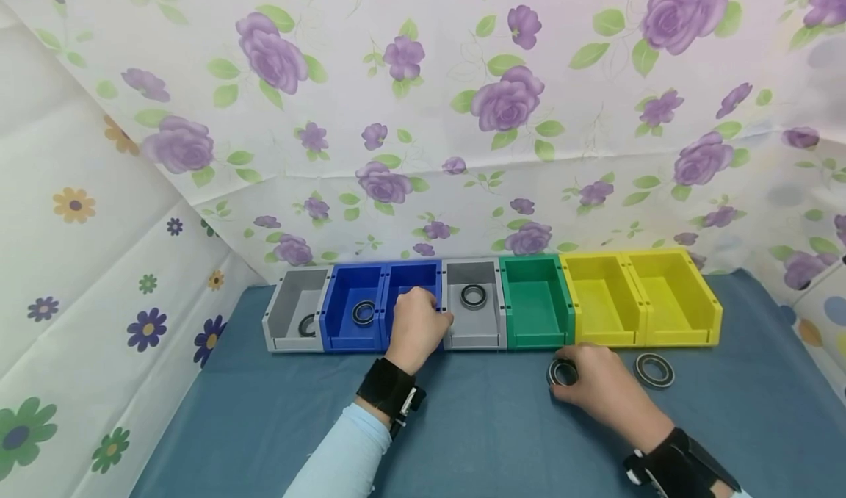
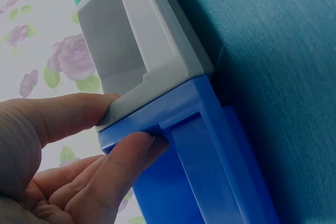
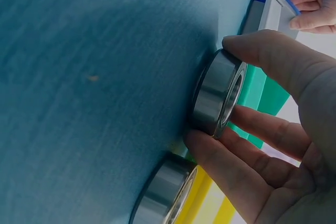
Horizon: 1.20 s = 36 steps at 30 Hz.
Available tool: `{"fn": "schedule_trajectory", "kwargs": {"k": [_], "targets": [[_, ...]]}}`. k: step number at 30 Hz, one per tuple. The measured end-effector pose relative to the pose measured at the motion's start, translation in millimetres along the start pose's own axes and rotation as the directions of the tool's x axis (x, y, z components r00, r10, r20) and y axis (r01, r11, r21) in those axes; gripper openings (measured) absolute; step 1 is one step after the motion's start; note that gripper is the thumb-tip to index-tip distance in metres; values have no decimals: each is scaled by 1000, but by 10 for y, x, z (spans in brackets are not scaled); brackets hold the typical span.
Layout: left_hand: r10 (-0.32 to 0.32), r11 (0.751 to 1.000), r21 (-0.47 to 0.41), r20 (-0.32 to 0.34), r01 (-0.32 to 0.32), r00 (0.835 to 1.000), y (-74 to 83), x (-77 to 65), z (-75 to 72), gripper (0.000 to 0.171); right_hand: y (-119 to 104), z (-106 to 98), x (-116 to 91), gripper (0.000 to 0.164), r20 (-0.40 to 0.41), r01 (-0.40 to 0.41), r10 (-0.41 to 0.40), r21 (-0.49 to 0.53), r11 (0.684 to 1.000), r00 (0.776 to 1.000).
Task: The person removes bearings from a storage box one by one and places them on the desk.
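My left hand [image 1: 418, 326] is at the side walls where the second blue bin [image 1: 423, 270] and the middle grey bin [image 1: 490, 333] meet. Its thumb lies on the grey wall and its fingers reach inside the blue one, pinching the two walls together, as the left wrist view shows. In front of the green bin [image 1: 537, 322], my right hand [image 1: 604, 384] grips a steel ball bearing [image 3: 214, 95] by its outer rim, thumb on one side and fingers on the other, close over the cloth. Another bearing [image 1: 654, 371] lies flat to the right of that hand.
Bins stand in a row along the back of the blue cloth [image 1: 489, 424]. Bearings lie in the left grey bin [image 1: 291, 300], the first blue bin [image 1: 350, 285] and the middle grey bin. Two yellow bins [image 1: 681, 307] end the row at right. A flowered curtain [image 1: 423, 116] hangs behind.
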<state>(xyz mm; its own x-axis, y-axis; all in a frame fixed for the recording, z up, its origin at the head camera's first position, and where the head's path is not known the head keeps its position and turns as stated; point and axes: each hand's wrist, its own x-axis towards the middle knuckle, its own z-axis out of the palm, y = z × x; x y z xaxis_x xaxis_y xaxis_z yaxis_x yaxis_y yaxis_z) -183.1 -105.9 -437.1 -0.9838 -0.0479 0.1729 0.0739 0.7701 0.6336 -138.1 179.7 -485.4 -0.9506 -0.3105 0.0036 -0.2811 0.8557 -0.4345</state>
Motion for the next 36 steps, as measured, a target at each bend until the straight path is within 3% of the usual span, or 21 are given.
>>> {"fn": "schedule_trajectory", "kwargs": {"k": [26,31,36], "targets": [[-1,1000,-7,3,1,1000,-7,6,7,49,-27,26,-20,47,-31,6,-7,-27,1000,1000],[-4,1000,-3,7,4,1000,-5,4,0,49,-75,-42,-3,43,-85,30,-33,-30,999,996],[1,1000,-6,5,-1,1000,0,3,-6,50,-155,-246,75,41,-163,74,-75,-14,997,984]]}}
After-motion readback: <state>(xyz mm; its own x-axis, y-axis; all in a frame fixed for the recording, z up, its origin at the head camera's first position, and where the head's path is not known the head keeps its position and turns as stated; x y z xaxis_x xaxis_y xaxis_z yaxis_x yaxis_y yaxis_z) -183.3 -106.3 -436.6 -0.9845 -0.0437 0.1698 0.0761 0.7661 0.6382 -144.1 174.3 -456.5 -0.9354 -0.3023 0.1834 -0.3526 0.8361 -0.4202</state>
